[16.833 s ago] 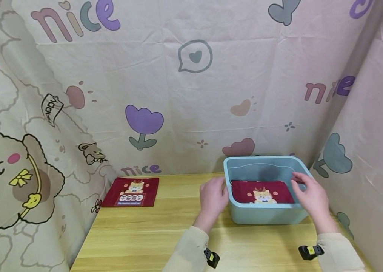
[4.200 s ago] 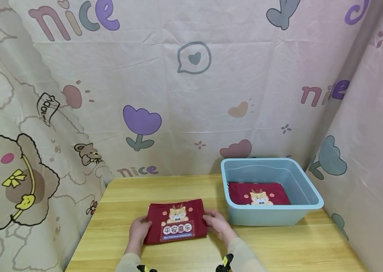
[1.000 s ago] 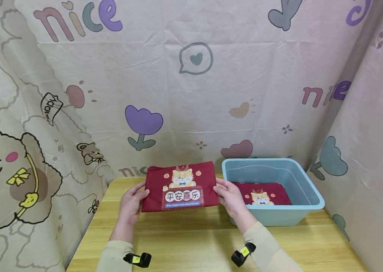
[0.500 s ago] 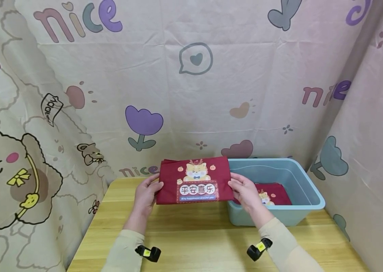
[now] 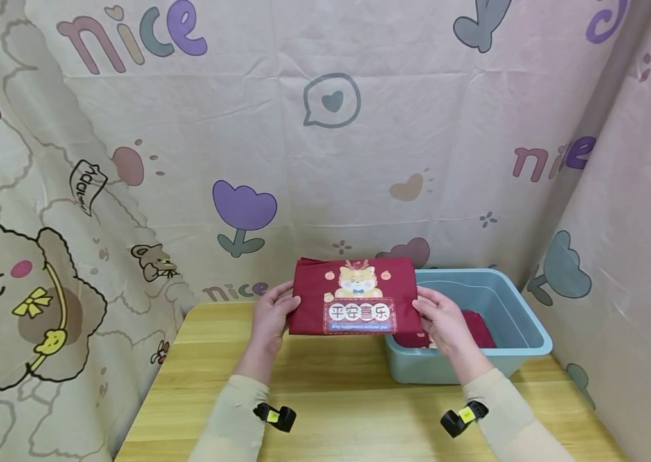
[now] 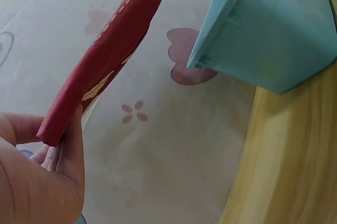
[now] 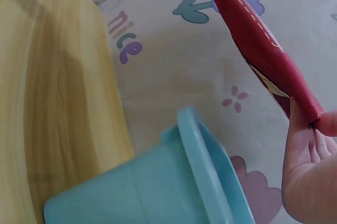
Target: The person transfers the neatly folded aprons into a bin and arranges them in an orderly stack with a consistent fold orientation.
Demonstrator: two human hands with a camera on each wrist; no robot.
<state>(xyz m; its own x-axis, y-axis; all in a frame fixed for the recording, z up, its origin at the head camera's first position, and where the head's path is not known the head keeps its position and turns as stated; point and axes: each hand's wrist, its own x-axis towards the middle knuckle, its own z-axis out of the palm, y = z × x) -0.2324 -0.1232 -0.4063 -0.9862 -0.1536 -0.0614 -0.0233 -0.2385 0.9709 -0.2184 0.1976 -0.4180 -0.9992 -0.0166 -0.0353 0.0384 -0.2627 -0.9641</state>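
A folded dark-red cloth [image 5: 313, 289] printed with a cartoon dog and white characters is held up above the table, level and facing me. My left hand [image 5: 270, 321] pinches its left edge, thumb on the front. At the opposite edge my right hand [image 5: 443, 321] grips it the same way. Both wrist views show the cloth [image 6: 100, 71] edge-on, its layers slightly parted underneath. Its right part overlaps the front left of a light-blue plastic bin [image 5: 452, 369] in the head view. Inside the bin lies a similar folded red cloth [image 5: 478, 330], partly hidden by the held cloth and my right hand.
The wooden table [image 5: 215, 366] carries the bin at its back right. A printed curtain [image 5: 325, 167] hangs directly behind the table and along both sides. Each sleeve has a small black wrist camera [image 5: 276, 417] strapped on.
The cloth at the table's back left earlier was brought to the middle, then lifted by both hands. Over the last second it moved right and slightly up, now overlapping the bin. The bin stays put.
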